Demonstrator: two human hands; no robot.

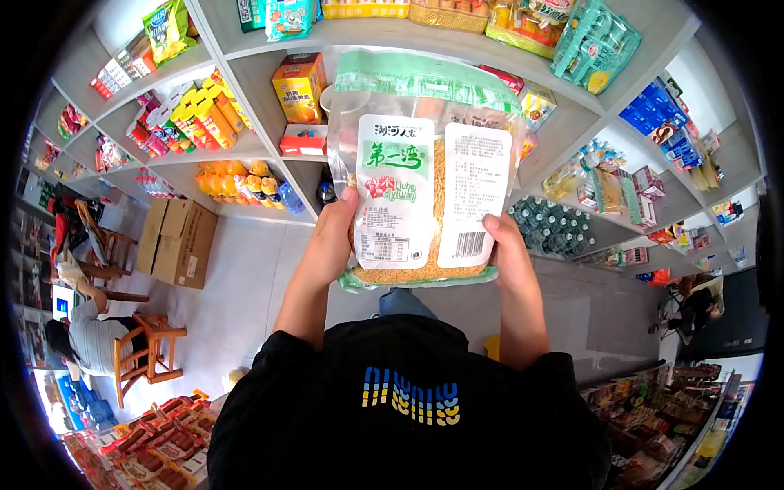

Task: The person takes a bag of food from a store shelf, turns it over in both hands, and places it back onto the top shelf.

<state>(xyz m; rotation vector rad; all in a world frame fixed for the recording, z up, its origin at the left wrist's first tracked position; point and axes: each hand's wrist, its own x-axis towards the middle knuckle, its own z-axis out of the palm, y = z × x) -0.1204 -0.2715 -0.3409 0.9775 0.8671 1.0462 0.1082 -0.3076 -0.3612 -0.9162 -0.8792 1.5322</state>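
Both hands hold up a clear plastic bag of grain [439,184] in front of my chest, upright and facing me. It has green edging, white printed labels and a barcode, and golden-brown grains show between the labels. My left hand [333,233] grips the bag's lower left side, thumb on the front. On the lower right side, my right hand [508,249] holds it the same way, thumb beside the barcode. The other fingers of both hands are mostly hidden behind the bag.
Grey shelves [269,159] ahead hold snack canisters [208,118], boxes, orange drink bottles [245,184] and clear bottles [551,227]. A cardboard carton [175,243] stands on the floor at left. Nearby, a person [90,331] sits on a wooden chair [151,351]. Packaged goods [151,449] lie at lower left.
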